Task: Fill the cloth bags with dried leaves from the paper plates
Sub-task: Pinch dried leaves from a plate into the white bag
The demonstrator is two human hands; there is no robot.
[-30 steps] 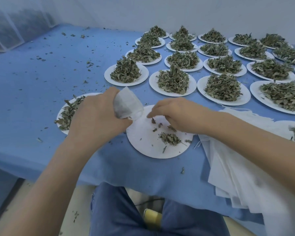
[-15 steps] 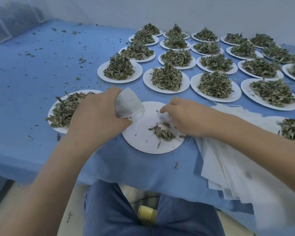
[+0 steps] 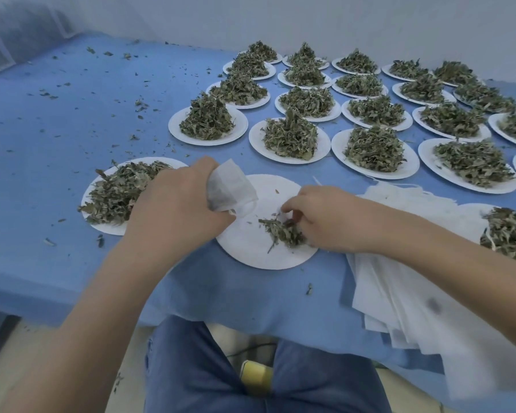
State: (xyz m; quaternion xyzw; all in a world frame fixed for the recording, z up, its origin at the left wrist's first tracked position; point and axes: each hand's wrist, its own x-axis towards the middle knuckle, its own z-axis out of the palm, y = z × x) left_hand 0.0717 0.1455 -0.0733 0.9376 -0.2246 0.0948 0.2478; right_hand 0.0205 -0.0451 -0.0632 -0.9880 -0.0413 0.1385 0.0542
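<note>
**Last scraps of leaf being gathered at the tabletop's near edge**

Head view: a seated person is working at the near edge of a blue-covered tabletop (image 3: 57,180). The left hand (image 3: 176,210) is gripping a small white cloth bag (image 3: 231,187), its grip curled around the bag's body and its mouth tilting down toward a nearly bare paper plate (image 3: 251,248). The right hand (image 3: 331,219) is raking together the last dried leaves (image 3: 282,231) on that plate, fingers bent over the clump; whether they are already pinching it cannot be told.

The risks are looking plain enough. The leaves are brittle, curled and light, and flakes are already lying scattered over the blue cover, so a loose pinch is likely to be shedding more on the way to the bag. The bag is thin, soft and limp, and its mouth may be sagging shut unless the left hand is holding it wide. The plate is sitting close to the edge, where a nudge could be tipping scraps onto the person's lap.

Just beside the right forearm, a stack of flat white bags (image 3: 429,293) is draping over the near edge, papery and semi-sheer. A heaped plate (image 3: 122,195) is lying partly behind the left hand, and rows of full plates (image 3: 370,144) are running toward the far right corner, each a round, smooth white disc under a rough green-grey mound.
</note>
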